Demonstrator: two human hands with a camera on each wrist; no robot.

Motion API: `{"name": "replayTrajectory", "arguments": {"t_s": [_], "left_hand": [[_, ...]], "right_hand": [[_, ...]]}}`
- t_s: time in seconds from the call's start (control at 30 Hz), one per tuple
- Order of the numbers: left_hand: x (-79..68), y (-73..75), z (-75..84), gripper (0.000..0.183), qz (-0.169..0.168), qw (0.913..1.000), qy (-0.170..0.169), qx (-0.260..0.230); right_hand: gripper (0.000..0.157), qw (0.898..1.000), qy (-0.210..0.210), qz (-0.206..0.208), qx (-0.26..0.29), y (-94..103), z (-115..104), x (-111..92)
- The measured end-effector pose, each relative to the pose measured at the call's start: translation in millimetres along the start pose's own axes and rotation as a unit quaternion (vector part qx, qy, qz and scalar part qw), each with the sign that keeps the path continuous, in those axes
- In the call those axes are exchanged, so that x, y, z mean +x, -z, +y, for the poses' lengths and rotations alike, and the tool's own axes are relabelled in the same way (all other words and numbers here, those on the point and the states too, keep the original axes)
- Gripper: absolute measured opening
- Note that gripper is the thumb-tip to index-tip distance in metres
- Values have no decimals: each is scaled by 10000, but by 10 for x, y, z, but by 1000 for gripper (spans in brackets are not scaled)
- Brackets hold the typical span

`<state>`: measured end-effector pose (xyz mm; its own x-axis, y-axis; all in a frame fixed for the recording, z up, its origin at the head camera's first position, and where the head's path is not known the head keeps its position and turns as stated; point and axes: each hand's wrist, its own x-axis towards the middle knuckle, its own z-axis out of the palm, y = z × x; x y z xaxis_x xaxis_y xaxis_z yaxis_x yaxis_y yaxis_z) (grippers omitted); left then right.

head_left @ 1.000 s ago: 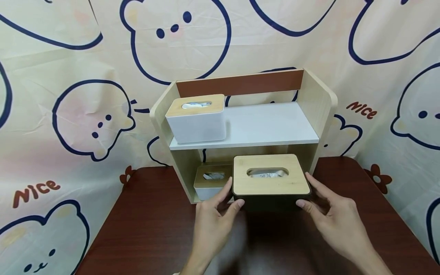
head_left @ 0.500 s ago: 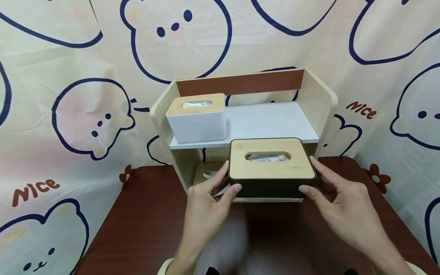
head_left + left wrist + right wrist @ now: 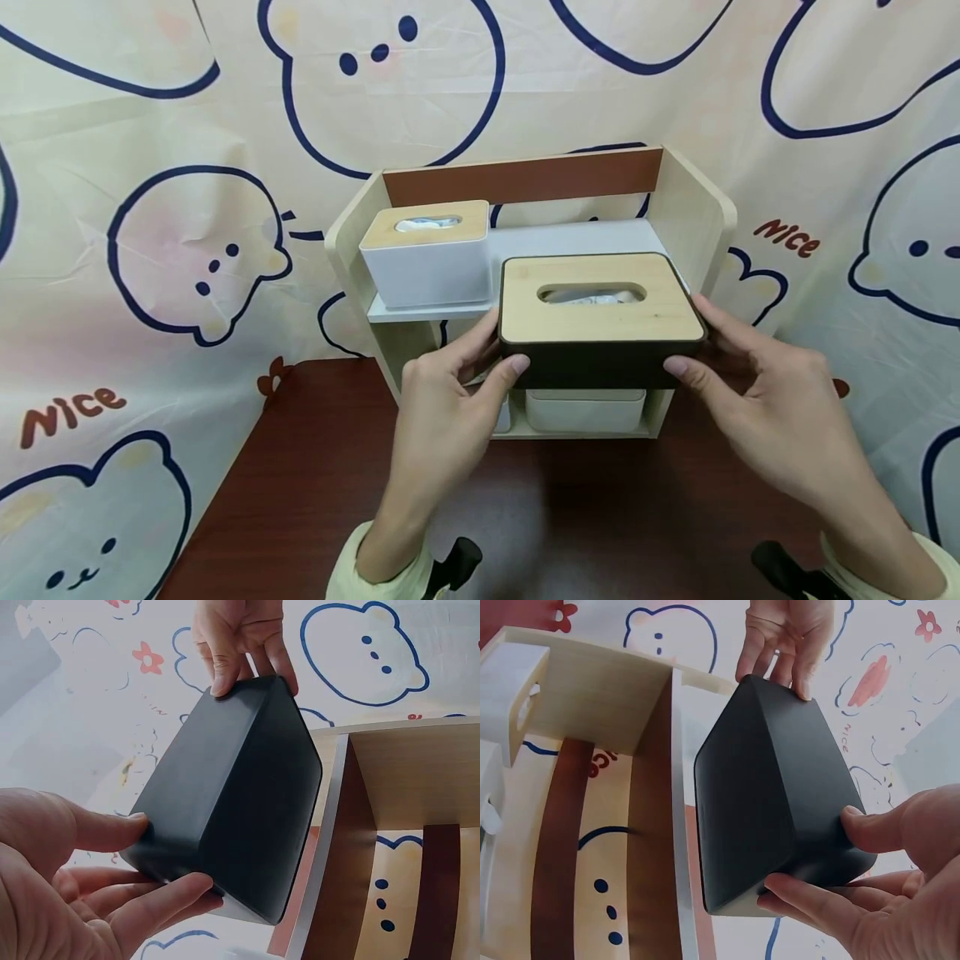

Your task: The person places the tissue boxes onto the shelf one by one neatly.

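A black tissue box [image 3: 592, 367] with a light wooden lid and white tissue in its slot hangs in front of a two-level shelf unit [image 3: 708, 221]. My left hand [image 3: 446, 408] grips its left end, thumb on the front face. At the opposite end my right hand [image 3: 776, 412] holds it the same way. Both wrist views show the bare dark underside of the box [image 3: 262, 802], raised at the level of the upper board. On that board's left side stands a white tissue box [image 3: 427, 271] with a wooden lid. The held box hides part of the shelf.
On the lower level, a white box [image 3: 585, 412] shows beneath the held box, and the edge of another [image 3: 503, 417] peeks out beside my left hand. The unit stands on a dark red-brown table [image 3: 300, 467] against a cartoon-printed cloth [image 3: 187, 108].
Both hands have lifted the black tissue box from in front of the lower level to in front of the upper board. The white box below has come into sight.
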<state>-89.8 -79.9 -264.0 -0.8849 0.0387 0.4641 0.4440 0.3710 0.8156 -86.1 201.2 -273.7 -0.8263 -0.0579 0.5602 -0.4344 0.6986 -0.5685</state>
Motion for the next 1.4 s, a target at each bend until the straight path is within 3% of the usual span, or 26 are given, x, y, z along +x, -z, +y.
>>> {"name": "replayTrajectory", "arguments": {"t_s": [0.37, 0.63, 0.9, 1.17, 1.4], "left_hand": [[360, -112, -23, 58, 197, 9997, -130, 93], [610, -279, -138, 54, 410, 9990, -145, 132], [781, -393, -196, 53, 425, 9990, 30, 140], [895, -455, -249, 53, 476, 9983, 180, 269], [952, -492, -302, 53, 422, 9980, 205, 422]], "right_hand": [[69, 9997, -200, -136, -26, 7, 12, 357], [70, 9983, -421, -120, 395, -121, 92, 610], [69, 9953, -845, -214, 430, -203, 134, 783], [66, 9955, -756, -26, 579, -305, 189, 910], [65, 9937, -901, -118, 662, -370, 222, 960]]}}
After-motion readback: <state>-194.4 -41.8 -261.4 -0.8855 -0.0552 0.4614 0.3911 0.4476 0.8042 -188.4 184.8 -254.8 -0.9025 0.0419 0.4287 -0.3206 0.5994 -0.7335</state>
